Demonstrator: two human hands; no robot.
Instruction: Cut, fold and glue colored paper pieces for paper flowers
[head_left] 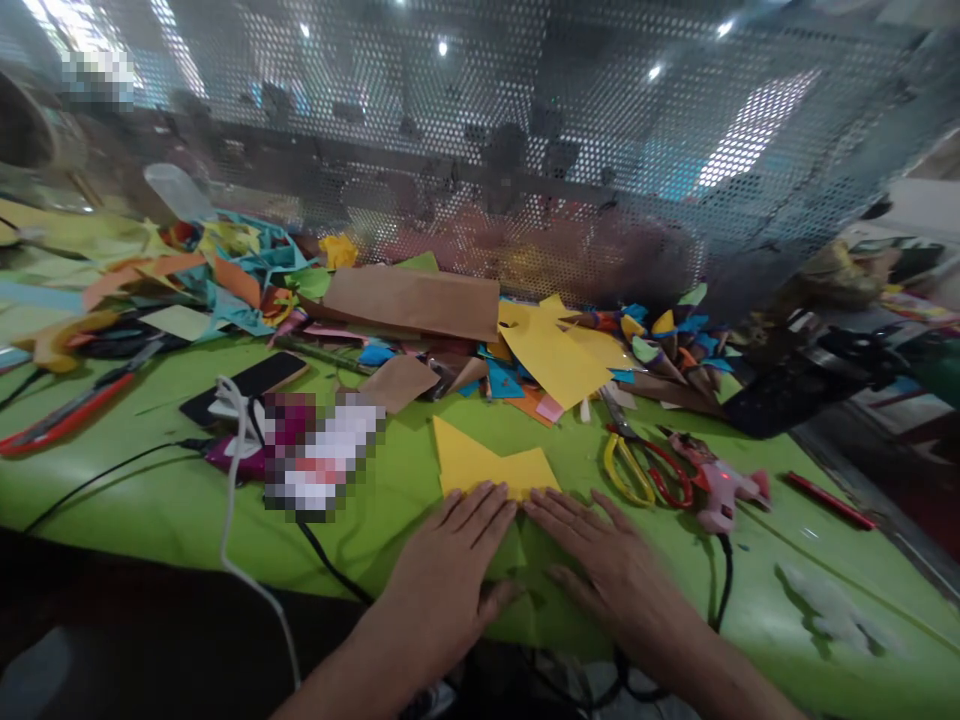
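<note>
A folded sheet of yellow paper [487, 465] lies on the green table in front of me, with two pointed corners rising at its far side. My left hand [461, 555] lies flat, its fingertips pressing on the paper's near edge. From the other side my right hand [600, 560] rests on the same edge, fingers stretched out. The fingertips of both hands nearly meet at the middle, and they cover part of the near edge. Right of the paper are scissors [646, 468] with one yellow and one red handle loop, and a pink glue gun [718, 485].
Coloured paper scraps and a brown paper sheet [416, 300] line the back, before a perforated metal panel [450, 130]. A black phone [244, 388], a white cable [232, 500] and red-handled pliers [82, 410] lie left. A red pen [829, 500] lies right.
</note>
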